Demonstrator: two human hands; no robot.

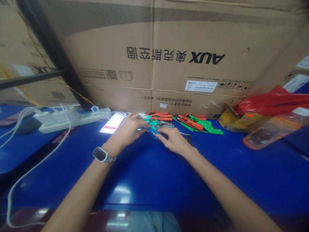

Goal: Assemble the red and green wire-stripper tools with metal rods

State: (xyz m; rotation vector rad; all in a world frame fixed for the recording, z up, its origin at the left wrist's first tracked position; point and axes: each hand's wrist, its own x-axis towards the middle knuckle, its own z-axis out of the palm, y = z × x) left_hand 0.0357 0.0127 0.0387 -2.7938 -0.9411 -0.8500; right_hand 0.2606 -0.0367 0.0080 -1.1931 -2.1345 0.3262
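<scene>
A small blue piece spans the gap between my two hands, just above the blue table. Its exact kind I cannot make out. My left hand, with a watch on the wrist, pinches its left end. At its right end, the fingers and thumb of my right hand close on it. Right behind my hands lie several metal tools with orange handles and teal grips. A lit phone lies beside my left hand. A dark handle shows behind my right wrist.
Flat orange and green pieces lie farther right. A tilted bottle and an open carton with red plastic stand at the right. A power strip with white cables is left. A large cardboard box walls off the back.
</scene>
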